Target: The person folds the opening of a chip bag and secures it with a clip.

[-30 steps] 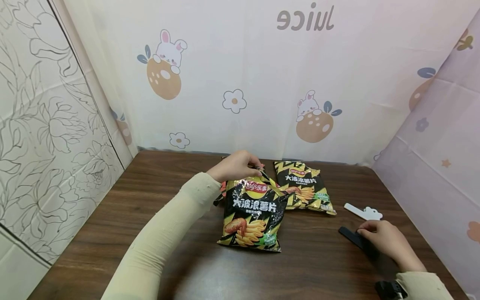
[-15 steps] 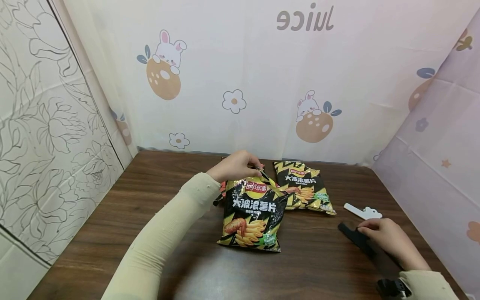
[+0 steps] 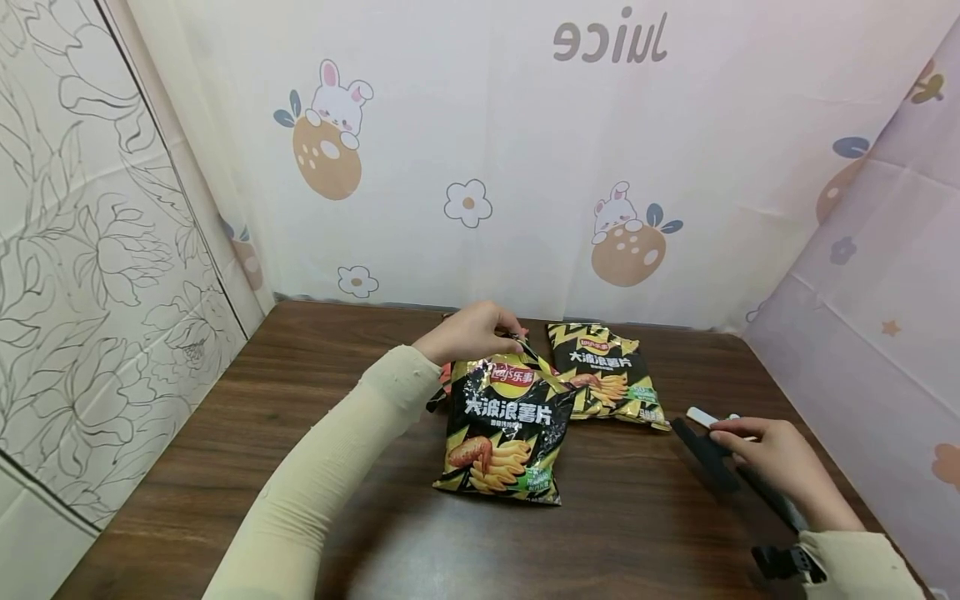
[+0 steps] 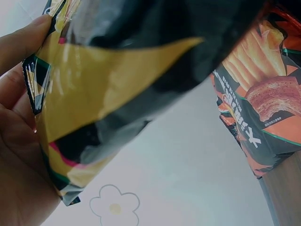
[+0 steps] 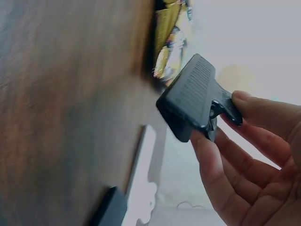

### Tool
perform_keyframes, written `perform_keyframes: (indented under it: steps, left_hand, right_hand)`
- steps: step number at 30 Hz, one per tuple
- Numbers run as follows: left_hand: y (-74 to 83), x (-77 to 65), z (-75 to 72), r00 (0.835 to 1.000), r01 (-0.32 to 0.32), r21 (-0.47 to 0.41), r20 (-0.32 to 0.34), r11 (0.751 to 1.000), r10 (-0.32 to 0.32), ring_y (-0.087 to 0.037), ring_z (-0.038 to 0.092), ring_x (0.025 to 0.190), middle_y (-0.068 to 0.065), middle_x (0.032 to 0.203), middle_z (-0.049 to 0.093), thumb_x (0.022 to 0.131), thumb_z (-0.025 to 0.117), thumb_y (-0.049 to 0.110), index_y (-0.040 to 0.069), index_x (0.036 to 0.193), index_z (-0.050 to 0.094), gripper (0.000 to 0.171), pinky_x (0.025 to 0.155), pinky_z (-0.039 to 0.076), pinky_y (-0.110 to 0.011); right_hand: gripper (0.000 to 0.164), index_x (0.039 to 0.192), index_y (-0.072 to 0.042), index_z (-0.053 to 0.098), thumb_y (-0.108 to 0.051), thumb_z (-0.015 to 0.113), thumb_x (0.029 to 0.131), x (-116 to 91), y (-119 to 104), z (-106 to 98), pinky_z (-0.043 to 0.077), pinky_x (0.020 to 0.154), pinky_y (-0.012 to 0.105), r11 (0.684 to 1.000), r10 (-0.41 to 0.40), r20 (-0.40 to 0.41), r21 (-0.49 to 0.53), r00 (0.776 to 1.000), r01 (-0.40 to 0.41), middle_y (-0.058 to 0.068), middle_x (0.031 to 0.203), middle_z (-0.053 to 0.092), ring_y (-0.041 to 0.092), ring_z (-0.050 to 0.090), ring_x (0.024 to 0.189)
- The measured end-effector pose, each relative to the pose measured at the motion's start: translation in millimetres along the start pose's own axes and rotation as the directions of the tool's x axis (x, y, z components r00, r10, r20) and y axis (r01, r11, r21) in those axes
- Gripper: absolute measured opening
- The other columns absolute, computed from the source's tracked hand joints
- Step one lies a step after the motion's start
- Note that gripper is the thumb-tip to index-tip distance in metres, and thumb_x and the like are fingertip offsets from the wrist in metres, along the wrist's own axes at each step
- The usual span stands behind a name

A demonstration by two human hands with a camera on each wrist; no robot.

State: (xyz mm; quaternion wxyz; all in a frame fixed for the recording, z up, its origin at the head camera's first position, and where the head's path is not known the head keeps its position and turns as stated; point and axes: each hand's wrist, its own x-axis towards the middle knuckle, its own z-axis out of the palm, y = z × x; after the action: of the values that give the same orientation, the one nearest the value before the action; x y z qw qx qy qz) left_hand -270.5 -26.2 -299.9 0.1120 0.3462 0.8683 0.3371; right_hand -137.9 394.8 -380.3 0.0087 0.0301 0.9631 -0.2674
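My left hand [image 3: 472, 333] pinches the top edge of a black and yellow bag of potato chips [image 3: 510, 425], which stands upright on the table with its front facing me. Its folded top shows beside the thumb in the left wrist view, where the yellow and black foil [image 4: 108, 84] fills much of the picture. In my right hand [image 3: 780, 467] is a black bag clip [image 3: 701, 454], pinched between thumb and fingers by its handles and raised off the table. In the right wrist view the ridged jaw side of that clip [image 5: 188, 94] faces the camera.
Behind the held bag lies a second black and yellow chip bag [image 3: 611, 375]. An orange and black chip bag [image 4: 263, 89] is mostly hidden behind the left hand. A white clip [image 3: 701, 417] and another black clip [image 3: 772, 496] lie on the brown table [image 3: 622, 533] at right.
My right hand has lifted the black clip off the table and moved it slightly up and away, partly covering the white clip. My left hand and the held bag stay put.
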Motion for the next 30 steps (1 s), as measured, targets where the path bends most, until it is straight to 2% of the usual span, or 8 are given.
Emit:
perform_keyframes:
  steps: [5, 7, 10, 14, 18, 20, 24, 30]
  left_hand:
    - [-0.4, 0.2, -1.1, 1.000, -0.009, 0.008, 0.000, 1.000, 0.009, -0.012, 0.056, 0.062, -0.004, 0.111, 0.073, 0.094, 0.067, 0.020, 0.012, 0.104, 0.076, 0.015, 0.059, 0.042, -0.023]
    - [-0.9, 0.7, -1.5, 1.000, -0.010, 0.008, 0.002, 1.000, 0.010, -0.013, 0.057, 0.063, -0.003, 0.110, 0.073, 0.094, 0.067, 0.020, 0.012, 0.104, 0.076, 0.016, 0.059, 0.042, -0.023]
    - [-1.3, 1.2, -2.3, 1.000, -0.009, 0.016, 0.002, 1.000, 0.009, -0.014, 0.059, 0.065, -0.002, 0.108, 0.073, 0.094, 0.067, 0.021, 0.012, 0.104, 0.076, 0.015, 0.060, 0.043, -0.023]
    - [-1.8, 2.2, -3.3, 1.000, -0.008, 0.020, 0.004, 1.000, 0.008, -0.016, 0.061, 0.069, -0.001, 0.103, 0.074, 0.094, 0.067, 0.021, 0.013, 0.103, 0.076, 0.015, 0.062, 0.045, -0.024]
    - [-2.0, 2.5, -3.8, 1.000, -0.012, 0.021, 0.006, 1.000, 0.012, -0.020, 0.064, 0.074, -0.001, 0.103, 0.074, 0.094, 0.067, 0.020, 0.012, 0.103, 0.076, 0.015, 0.063, 0.045, -0.024]
    - [-2.0, 2.3, -3.9, 1.000, -0.013, 0.023, 0.006, 1.000, 0.013, -0.019, 0.064, 0.073, -0.001, 0.103, 0.074, 0.094, 0.067, 0.020, 0.012, 0.103, 0.076, 0.015, 0.063, 0.046, -0.024]
    - [-1.9, 2.0, -4.0, 1.000, -0.014, 0.029, 0.006, 0.999, 0.014, -0.018, 0.064, 0.073, -0.001, 0.103, 0.074, 0.094, 0.067, 0.021, 0.012, 0.103, 0.076, 0.015, 0.063, 0.046, -0.024]
    - [-2.2, 2.0, -3.7, 1.000, -0.028, 0.036, 0.002, 0.999, 0.027, -0.017, 0.064, 0.075, -0.002, 0.105, 0.073, 0.094, 0.068, 0.020, 0.012, 0.104, 0.076, 0.016, 0.065, 0.046, -0.024]
  right_hand:
    - [0.055, 0.126, 0.002, 0.064, -0.044, 0.060, 0.096, 1, -14, -5, 0.050, 0.054, 0.030, 0.999, 0.017, -0.011, 0.044, 1.000, -0.017, 0.015, 0.093, 0.074, 0.013, 0.069, 0.069]
    - [0.057, 0.127, 0.002, 0.063, -0.045, 0.059, 0.096, 2, -21, -7, 0.047, 0.050, 0.031, 0.998, 0.010, -0.015, 0.059, 1.000, -0.009, 0.014, 0.092, 0.074, 0.010, 0.067, 0.068]
    - [0.057, 0.129, 0.002, 0.062, -0.046, 0.058, 0.097, 5, -30, -10, 0.048, 0.050, 0.031, 0.996, -0.013, -0.018, 0.084, 1.000, 0.014, 0.022, 0.104, 0.072, 0.002, 0.065, 0.070]
    - [0.056, 0.131, 0.001, 0.060, -0.044, 0.057, 0.098, 10, -41, -15, 0.057, 0.070, 0.039, 0.994, -0.043, -0.004, 0.095, 0.999, 0.044, 0.028, 0.124, 0.063, 0.002, 0.069, 0.078]
    - [0.056, 0.133, -0.001, 0.060, -0.045, 0.057, 0.097, 16, -53, -18, 0.054, 0.082, 0.049, 0.994, -0.054, 0.009, 0.095, 0.999, 0.053, 0.027, 0.128, 0.061, 0.007, 0.072, 0.083]
    - [0.058, 0.133, -0.001, 0.060, -0.046, 0.058, 0.097, 18, -59, -20, 0.055, 0.080, 0.043, 0.994, -0.052, 0.016, 0.102, 0.999, 0.050, 0.026, 0.128, 0.061, 0.005, 0.072, 0.084]
    - [0.061, 0.134, -0.002, 0.059, -0.050, 0.058, 0.096, 23, -68, -23, 0.054, 0.069, 0.028, 0.991, -0.053, 0.037, 0.122, 0.998, 0.048, 0.024, 0.126, 0.064, 0.000, 0.070, 0.085]
    - [0.063, 0.132, -0.002, 0.060, -0.051, 0.060, 0.094, 31, -84, -25, 0.054, 0.065, 0.026, 0.984, -0.057, 0.056, 0.174, 0.997, 0.047, 0.024, 0.124, 0.064, -0.002, 0.068, 0.084]
